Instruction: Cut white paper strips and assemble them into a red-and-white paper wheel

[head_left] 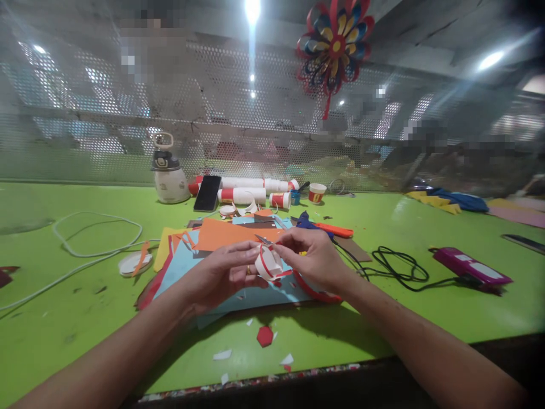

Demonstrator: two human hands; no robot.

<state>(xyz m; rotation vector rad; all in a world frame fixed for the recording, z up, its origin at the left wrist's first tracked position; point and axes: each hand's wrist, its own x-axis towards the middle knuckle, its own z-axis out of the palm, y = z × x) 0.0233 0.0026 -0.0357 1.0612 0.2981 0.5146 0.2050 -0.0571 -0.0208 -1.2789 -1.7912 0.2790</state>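
Note:
My left hand [233, 271] is closed around a cut white paper cup [268, 264] with a red band, its open side facing right. A ring sits on one of its fingers. Pinched at the cup's upper edge, my right hand [313, 253] has a small pointed metal blade [263, 240] sticking out leftward from its fingertips. Its handle is hidden, so its exact kind is unclear. A curved red strip [319, 293] shows beneath the right hand. Under both hands lie sheets of light blue paper [264, 295] and orange paper [230, 233].
Stacked paper cups [242, 196], a phone [208, 193] and a white bottle [171, 184] stand behind. A blue glue gun [307, 221] and orange cutter [334, 229] lie beyond my right hand. A purple power strip [472, 267] is right. White scraps and a red hexagon [264, 336] lie in front.

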